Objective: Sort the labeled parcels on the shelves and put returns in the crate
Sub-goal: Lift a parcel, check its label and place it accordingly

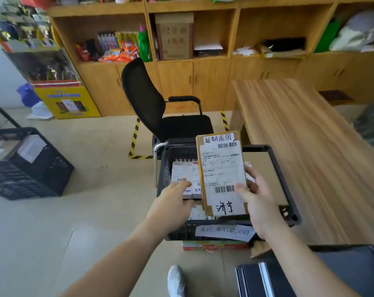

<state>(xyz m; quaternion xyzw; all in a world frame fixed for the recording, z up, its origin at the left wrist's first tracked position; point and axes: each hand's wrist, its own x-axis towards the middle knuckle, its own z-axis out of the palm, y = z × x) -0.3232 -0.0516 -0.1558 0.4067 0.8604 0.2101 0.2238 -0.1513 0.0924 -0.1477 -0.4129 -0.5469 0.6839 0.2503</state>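
Note:
A flat brown cardboard parcel (221,174) with a white shipping label and handwritten notes stands upright over a black plastic crate (286,185). My right hand (254,202) grips its right lower edge, thumb on the label. My left hand (173,202) reaches into the crate with fingers extended, touching a white-labelled parcel (181,174) lying among other parcels inside. A paper sign (224,231) hangs on the crate's front wall.
A black office chair (160,112) stands just behind the crate. A wooden table (310,146) runs along the right. Wooden shelves (192,35) with boxes and packets line the back wall. Another black crate (27,166) with parcels sits on the floor at left.

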